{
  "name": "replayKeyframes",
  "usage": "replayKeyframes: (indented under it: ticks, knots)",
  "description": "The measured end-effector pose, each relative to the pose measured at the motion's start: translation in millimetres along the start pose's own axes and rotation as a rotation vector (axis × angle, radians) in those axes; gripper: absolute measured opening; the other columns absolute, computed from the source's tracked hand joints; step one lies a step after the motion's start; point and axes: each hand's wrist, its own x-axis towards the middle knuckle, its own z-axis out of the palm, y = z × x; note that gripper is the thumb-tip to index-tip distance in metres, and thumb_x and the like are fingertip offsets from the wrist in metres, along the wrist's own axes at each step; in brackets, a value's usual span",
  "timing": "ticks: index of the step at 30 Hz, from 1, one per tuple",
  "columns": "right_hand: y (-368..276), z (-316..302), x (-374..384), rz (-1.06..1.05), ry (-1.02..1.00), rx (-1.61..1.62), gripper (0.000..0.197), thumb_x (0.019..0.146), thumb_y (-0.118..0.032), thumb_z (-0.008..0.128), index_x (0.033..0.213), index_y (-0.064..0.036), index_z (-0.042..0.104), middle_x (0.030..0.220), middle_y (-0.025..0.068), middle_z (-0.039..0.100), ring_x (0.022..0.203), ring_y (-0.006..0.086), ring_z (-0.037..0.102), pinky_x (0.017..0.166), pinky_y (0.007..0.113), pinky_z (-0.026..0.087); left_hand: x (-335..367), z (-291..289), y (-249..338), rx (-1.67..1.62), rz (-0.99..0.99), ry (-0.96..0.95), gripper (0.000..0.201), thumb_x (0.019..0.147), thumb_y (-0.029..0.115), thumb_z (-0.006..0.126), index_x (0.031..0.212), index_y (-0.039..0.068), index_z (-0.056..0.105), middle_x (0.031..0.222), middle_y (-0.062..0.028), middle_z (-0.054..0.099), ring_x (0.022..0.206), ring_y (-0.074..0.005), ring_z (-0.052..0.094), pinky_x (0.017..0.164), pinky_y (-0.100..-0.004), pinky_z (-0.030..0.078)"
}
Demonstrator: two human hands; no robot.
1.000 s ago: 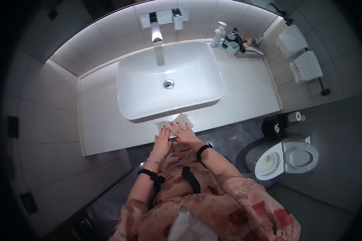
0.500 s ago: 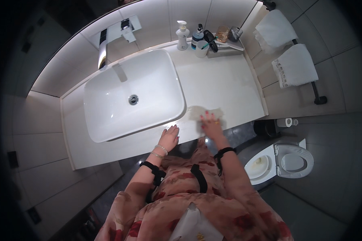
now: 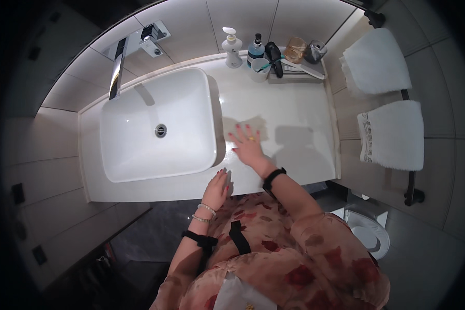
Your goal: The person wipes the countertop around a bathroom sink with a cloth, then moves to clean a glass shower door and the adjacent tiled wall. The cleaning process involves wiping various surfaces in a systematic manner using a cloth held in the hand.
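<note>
My right hand (image 3: 249, 151) splays on open bench (image 3: 289, 106), its hold unclear; my left hand (image 3: 215, 193), fingers together, looks empty by the front edge (image 3: 160, 200). One towel (image 3: 393, 135) bears lettering.

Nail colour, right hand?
Red: the nails on the right hand show best in the head view.

Bathroom, seen from above. The pale counter (image 3: 299, 106) bears a white washbasin (image 3: 186, 119) toward its left edge, served by a wall-mounted faucet (image 3: 117, 77). Pump bottles (image 3: 233, 52) and a cup (image 3: 259, 76) stand by the far edge. Beyond the right edge, white towels (image 3: 392, 137) hang from a dark rail (image 3: 411, 188); past the near right corner, a toilet (image 3: 368, 233).
</note>
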Motion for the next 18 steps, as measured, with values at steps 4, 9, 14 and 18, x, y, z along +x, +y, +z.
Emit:
replayKeyframes:
  ticks: [4, 9, 14, 18]
  knots:
    - [8, -16, 78, -0.075, -0.162, -0.111, 0.056, 0.084, -0.039, 0.055, 0.136, -0.0272, 0.038, 0.15, 0.0009, 0.019, 0.136, 0.0282, 0.02, 0.106, 0.056, 0.017, 3, 4, 4, 0.13, -0.079, 0.004, 0.05, 0.075, 0.001, 0.057, 0.123, -0.004, 0.044, 0.131, -0.0239, 0.042, 0.119, -0.0396, 0.042, 0.1, -0.0395, 0.037]
    - [22, -22, 145, 0.12, -0.173, -0.002, 0.053, 0.087, -0.042, 0.05, 0.137, -0.0326, 0.036, 0.151, -0.0029, 0.016, 0.138, 0.0265, 0.014, 0.108, 0.056, 0.011, 2, 32, -11, 0.394, -0.329, -0.155, 0.069, 0.078, 0.014, 0.06, 0.137, 0.001, 0.027, 0.138, -0.0327, 0.025, 0.125, -0.0436, 0.034, 0.097, -0.0483, 0.037]
    - [29, -27, 185, 0.146, -0.168, -0.042, 0.054, 0.088, -0.043, 0.047, 0.139, -0.0332, 0.031, 0.151, -0.0026, 0.014, 0.139, 0.0262, 0.011, 0.108, 0.056, 0.008, 19, 53, 8, 0.567, -0.397, -0.372, 0.077, 0.079, 0.03, 0.06, 0.141, 0.004, 0.023, 0.135, -0.0447, 0.013, 0.124, -0.0563, 0.024, 0.102, -0.0537, 0.026]
    - [26, -25, 165, 0.138, -0.119, 0.037, 0.055, 0.086, -0.042, 0.051, 0.138, -0.0314, 0.035, 0.15, -0.0015, 0.017, 0.139, 0.0259, 0.011, 0.108, 0.057, 0.006, 29, 54, 7, 0.608, -0.454, -0.425, 0.076, 0.082, 0.041, 0.054, 0.142, 0.006, 0.022, 0.131, -0.049, 0.012, 0.123, -0.0589, 0.023, 0.102, -0.0546, 0.024]
